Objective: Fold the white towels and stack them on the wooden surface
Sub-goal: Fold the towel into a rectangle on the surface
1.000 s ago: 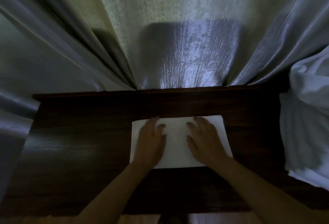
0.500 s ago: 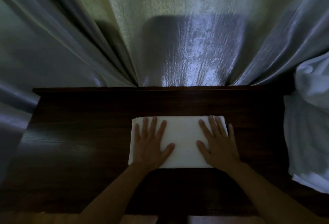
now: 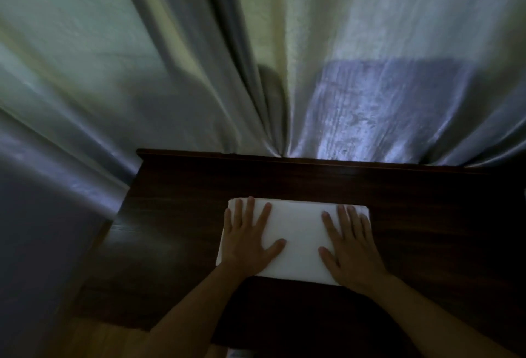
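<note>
With both palms flat and fingers spread straight, the left hand presses the left end of a folded white towel and the right hand presses the right end; neither grips it. Towel lies on the dark wooden surface, near its middle, long axis running left-right, roughly parallel to the far edge. Looks like this towel is folded and being flattened; whether it's one towel or a stack can't be told, and no unfolded towels are in view. Curtain hangs behind.
</note>
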Motion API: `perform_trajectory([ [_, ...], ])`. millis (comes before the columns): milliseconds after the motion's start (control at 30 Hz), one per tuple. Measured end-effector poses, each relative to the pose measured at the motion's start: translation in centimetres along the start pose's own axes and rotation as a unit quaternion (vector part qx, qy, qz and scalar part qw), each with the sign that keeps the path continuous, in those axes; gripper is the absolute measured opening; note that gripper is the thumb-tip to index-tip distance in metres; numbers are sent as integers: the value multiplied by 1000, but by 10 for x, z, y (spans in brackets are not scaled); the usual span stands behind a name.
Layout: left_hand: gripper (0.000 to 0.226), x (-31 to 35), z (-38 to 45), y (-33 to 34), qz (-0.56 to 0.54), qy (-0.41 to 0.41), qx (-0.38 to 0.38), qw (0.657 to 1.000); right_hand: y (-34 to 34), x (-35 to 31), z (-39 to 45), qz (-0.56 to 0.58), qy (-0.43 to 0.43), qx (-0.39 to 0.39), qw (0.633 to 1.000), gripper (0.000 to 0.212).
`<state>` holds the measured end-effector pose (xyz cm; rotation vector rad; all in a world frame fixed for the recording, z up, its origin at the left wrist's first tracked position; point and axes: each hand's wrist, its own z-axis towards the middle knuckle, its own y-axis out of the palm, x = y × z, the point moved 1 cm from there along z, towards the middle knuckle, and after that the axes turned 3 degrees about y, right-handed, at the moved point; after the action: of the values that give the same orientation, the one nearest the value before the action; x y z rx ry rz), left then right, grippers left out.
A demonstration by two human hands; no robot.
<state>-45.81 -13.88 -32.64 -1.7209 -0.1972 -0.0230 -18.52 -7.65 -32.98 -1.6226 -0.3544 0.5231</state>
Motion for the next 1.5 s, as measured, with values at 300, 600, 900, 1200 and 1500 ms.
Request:
perform_trajectory([
  [300,95,-167,20,-29,20,-18,10,1000,10,-146,98,22,-22,18,999,65],
  [600,102,-282,47,-43,-2,-101,24,995,18,-244,177,9,-14,2,1000,66],
  [900,101,-307,58,-42,-35,-80,49,995,13,-262,190,1,2,19,1000,68],
  [1200,113,-304,55,-48,-31,-69,53,996,16,-255,189,9,49,31,998,89],
  [1500,116,-301,53,-46,-25,-79,39,996,25,-253,187,12,58,16,998,90],
])
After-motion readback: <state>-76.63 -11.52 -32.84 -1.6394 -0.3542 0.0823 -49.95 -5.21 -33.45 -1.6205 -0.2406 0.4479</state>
